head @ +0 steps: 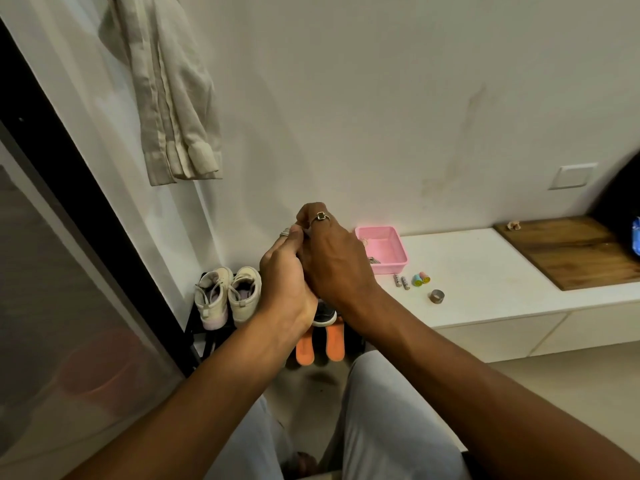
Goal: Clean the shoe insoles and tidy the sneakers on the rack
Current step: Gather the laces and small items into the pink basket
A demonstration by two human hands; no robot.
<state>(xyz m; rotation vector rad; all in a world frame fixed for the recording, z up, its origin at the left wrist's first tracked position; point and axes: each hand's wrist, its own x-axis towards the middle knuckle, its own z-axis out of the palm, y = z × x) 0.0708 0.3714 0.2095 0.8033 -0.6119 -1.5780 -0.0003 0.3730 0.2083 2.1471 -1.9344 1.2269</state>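
Most of the view is white wall [381,81] rising behind a low black shoe rack [191,325], the landmark for everything else. Above and left of the rack hangs a pale linen shirt [173,98]. Right of the rack runs a long white bench [485,271], with a wooden board [571,251] at its far end.

On the rack's top tier, a pair of cream sneakers [244,296] stands heels outward, side by side. Right of them sits a dark sneaker [324,315], mostly hidden by the wrists. Two orange insoles [304,349] hang over the rack's front edge, likely pulled out for cleaning.

In front of the rack, raised above it, the left hand [287,271] and right hand [332,258] meet. Left thumb and fingers pinch a small pale thing [284,233] (too small to identify). The right fingers curl over the same spot; whether they grip it, I cannot tell.

On the bench nearest the rack lie a pink tray [401,251], a tape roll [437,296] and two batteries [401,281]. Bare floor before the rack gives room to reach the insoles.
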